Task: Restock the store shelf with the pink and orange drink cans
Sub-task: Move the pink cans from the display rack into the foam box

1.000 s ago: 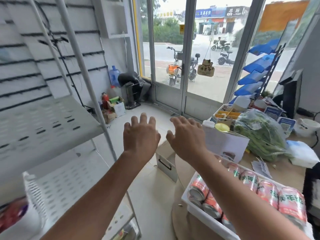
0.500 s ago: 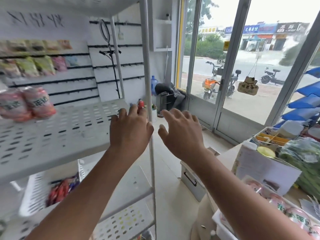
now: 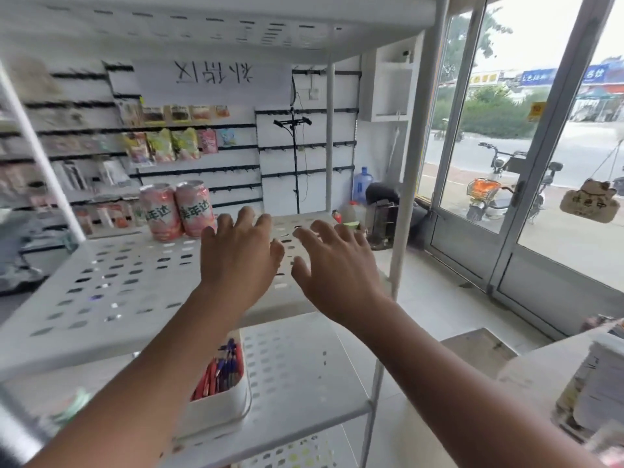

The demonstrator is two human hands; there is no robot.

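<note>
Drink cans (image 3: pixel 178 211), pink and orange: two, upright, touching, at rear of perforated white shelf (image 3: pixel 111 288).
Head view: left hand (image 3: pixel 238 261) and right hand (image 3: pixel 334 270) hover above shelf, fingers spread wide, holding nothing.

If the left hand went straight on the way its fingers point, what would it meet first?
Probably nothing: the left hand would pass over the shelf, just right of the cans. Depth is unclear; it might graze one.
</note>
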